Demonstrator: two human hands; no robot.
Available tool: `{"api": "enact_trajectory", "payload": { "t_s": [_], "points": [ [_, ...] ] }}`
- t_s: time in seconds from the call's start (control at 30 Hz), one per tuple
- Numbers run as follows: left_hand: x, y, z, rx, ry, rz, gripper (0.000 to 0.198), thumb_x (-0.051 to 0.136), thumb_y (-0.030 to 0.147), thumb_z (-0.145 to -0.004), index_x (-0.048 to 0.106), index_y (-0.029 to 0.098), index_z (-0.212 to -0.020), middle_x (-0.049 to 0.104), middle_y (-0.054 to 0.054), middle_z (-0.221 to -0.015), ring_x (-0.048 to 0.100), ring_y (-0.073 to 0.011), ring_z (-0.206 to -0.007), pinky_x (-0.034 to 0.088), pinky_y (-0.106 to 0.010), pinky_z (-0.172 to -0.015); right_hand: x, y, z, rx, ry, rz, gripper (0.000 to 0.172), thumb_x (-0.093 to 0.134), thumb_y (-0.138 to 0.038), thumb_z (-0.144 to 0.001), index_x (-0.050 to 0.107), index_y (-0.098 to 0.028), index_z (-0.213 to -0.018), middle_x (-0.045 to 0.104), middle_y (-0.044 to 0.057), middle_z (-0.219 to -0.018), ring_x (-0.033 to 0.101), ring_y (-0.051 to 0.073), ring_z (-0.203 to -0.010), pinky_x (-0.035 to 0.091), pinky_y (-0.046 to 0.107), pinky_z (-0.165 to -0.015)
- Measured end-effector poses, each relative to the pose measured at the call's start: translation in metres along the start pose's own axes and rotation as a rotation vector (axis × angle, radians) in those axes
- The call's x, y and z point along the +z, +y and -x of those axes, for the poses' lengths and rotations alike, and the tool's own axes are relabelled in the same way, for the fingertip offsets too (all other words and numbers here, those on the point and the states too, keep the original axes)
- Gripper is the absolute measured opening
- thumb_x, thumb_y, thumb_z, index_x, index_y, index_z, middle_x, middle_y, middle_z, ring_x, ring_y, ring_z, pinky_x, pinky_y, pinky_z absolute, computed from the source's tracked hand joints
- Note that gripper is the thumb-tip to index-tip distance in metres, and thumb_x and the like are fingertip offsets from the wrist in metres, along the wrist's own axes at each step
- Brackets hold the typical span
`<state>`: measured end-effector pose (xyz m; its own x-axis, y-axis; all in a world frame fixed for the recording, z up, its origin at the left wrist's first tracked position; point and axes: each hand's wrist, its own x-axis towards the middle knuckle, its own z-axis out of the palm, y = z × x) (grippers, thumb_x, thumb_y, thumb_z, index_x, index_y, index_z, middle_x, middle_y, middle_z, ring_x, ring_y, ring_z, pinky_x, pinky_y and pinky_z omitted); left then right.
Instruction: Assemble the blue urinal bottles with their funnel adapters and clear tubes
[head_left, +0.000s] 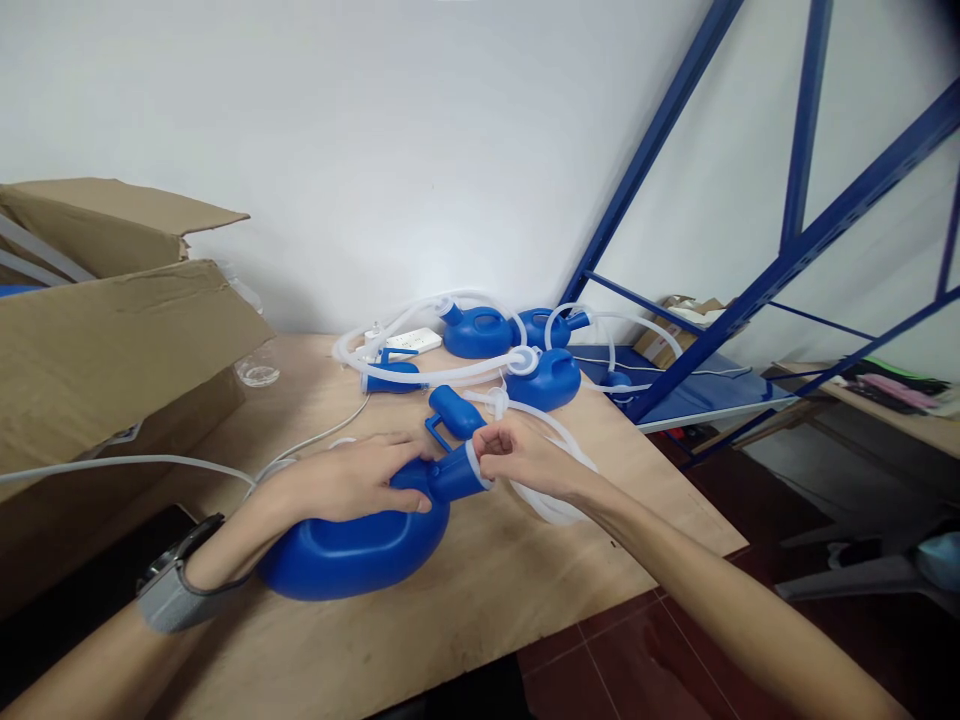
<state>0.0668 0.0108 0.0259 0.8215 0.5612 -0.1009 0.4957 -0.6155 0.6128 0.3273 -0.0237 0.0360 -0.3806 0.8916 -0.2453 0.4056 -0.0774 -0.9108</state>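
Observation:
A blue plastic jug (352, 550) lies on its side on the wooden table (487, 600). My left hand (352, 480) lies over the jug's upper side near its neck, fingers curled around it. My right hand (517, 455) is closed in a pinch on the white ring at the jug's spout (459, 474), where a clear tube (555, 500) joins. A loose blue cap piece (454, 410) sits just behind the spout.
Several more blue jugs (480, 330) with coiled clear tubes lie at the table's back by the white wall. An open cardboard box (112, 340) stands at the left. A blue metal rack (675, 330) rises at the right. A white power strip (405, 343) lies near the jugs.

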Motion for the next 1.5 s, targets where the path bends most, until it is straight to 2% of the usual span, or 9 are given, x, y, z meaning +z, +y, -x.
{"api": "enact_trajectory", "payload": {
  "t_s": [0.17,0.43,0.77,0.9,1.1,1.27,1.37,1.5],
  "points": [
    [0.0,0.0,-0.001,0.011,-0.002,-0.003,0.051,0.064,0.047,-0.096,0.06,0.026,-0.143,0.064,-0.008,-0.151,0.062,-0.0324,-0.135,0.049,-0.046,-0.115,-0.003,-0.006,0.002,-0.013,-0.024,0.016,0.007,0.065,-0.022,-0.061,0.061,-0.02,-0.065,0.059,-0.005,-0.062,0.05,0.011,-0.064,0.035,0.026,-0.062],
    [-0.003,0.008,0.001,-0.02,-0.029,-0.047,0.054,0.065,0.045,-0.096,0.06,0.024,-0.144,0.06,-0.008,-0.157,0.056,-0.0309,-0.144,0.044,-0.043,-0.121,-0.005,-0.005,0.003,-0.068,-0.054,0.119,0.011,0.074,-0.023,-0.061,0.064,-0.019,-0.064,0.059,-0.005,-0.061,0.05,0.01,-0.061,0.037,0.025,-0.059],
    [-0.003,0.01,0.0,0.003,0.003,-0.039,0.051,0.069,0.045,-0.094,0.064,0.025,-0.141,0.064,-0.007,-0.152,0.06,-0.0328,-0.14,0.049,-0.044,-0.118,-0.011,-0.009,0.001,-0.066,-0.112,0.104,0.007,0.074,-0.023,-0.062,0.072,-0.018,-0.067,0.064,-0.005,-0.06,0.054,0.01,-0.06,0.04,0.024,-0.06],
    [-0.003,0.01,0.0,0.003,-0.008,-0.046,0.051,0.068,0.045,-0.094,0.064,0.025,-0.141,0.063,-0.008,-0.154,0.058,-0.0325,-0.142,0.047,-0.045,-0.118,-0.012,-0.007,0.002,-0.072,-0.118,0.113,0.006,0.074,-0.021,-0.063,0.07,-0.018,-0.067,0.062,-0.005,-0.061,0.053,0.011,-0.062,0.04,0.026,-0.061],
    [-0.002,0.008,0.001,0.014,0.009,-0.054,0.05,0.068,0.046,-0.094,0.064,0.027,-0.14,0.065,-0.007,-0.152,0.06,-0.0316,-0.139,0.048,-0.043,-0.117,-0.012,0.004,0.003,-0.139,-0.114,0.159,0.008,0.071,-0.017,-0.065,0.064,-0.02,-0.066,0.054,-0.007,-0.063,0.045,0.01,-0.064,0.036,0.026,-0.062],
    [-0.002,0.009,0.001,-0.006,-0.004,-0.051,0.05,0.065,0.045,-0.094,0.063,0.025,-0.14,0.065,-0.008,-0.151,0.06,-0.031,-0.138,0.045,-0.045,-0.119,-0.014,0.002,0.008,-0.18,-0.114,0.211,0.009,0.073,-0.021,-0.073,0.064,-0.02,-0.071,0.056,-0.006,-0.068,0.051,0.011,-0.067,0.042,0.026,-0.066],
    [-0.003,0.01,0.001,-0.03,-0.032,-0.059,0.053,0.063,0.045,-0.095,0.061,0.024,-0.144,0.063,-0.008,-0.153,0.059,-0.0308,-0.14,0.044,-0.044,-0.12,-0.017,0.002,0.016,-0.226,-0.079,0.252,0.013,0.076,-0.032,-0.083,0.07,-0.021,-0.081,0.065,-0.003,-0.077,0.059,0.014,-0.075,0.048,0.028,-0.074],
    [-0.002,0.01,0.002,-0.031,-0.025,-0.058,0.056,0.065,0.048,-0.095,0.06,0.025,-0.145,0.062,-0.008,-0.155,0.059,-0.0324,-0.14,0.046,-0.043,-0.118,-0.011,0.02,0.03,-0.369,0.08,0.352,0.022,0.082,-0.039,-0.087,0.074,-0.024,-0.1,0.075,0.002,-0.098,0.068,0.019,-0.093,0.055,0.033,-0.088]
  ]
}}
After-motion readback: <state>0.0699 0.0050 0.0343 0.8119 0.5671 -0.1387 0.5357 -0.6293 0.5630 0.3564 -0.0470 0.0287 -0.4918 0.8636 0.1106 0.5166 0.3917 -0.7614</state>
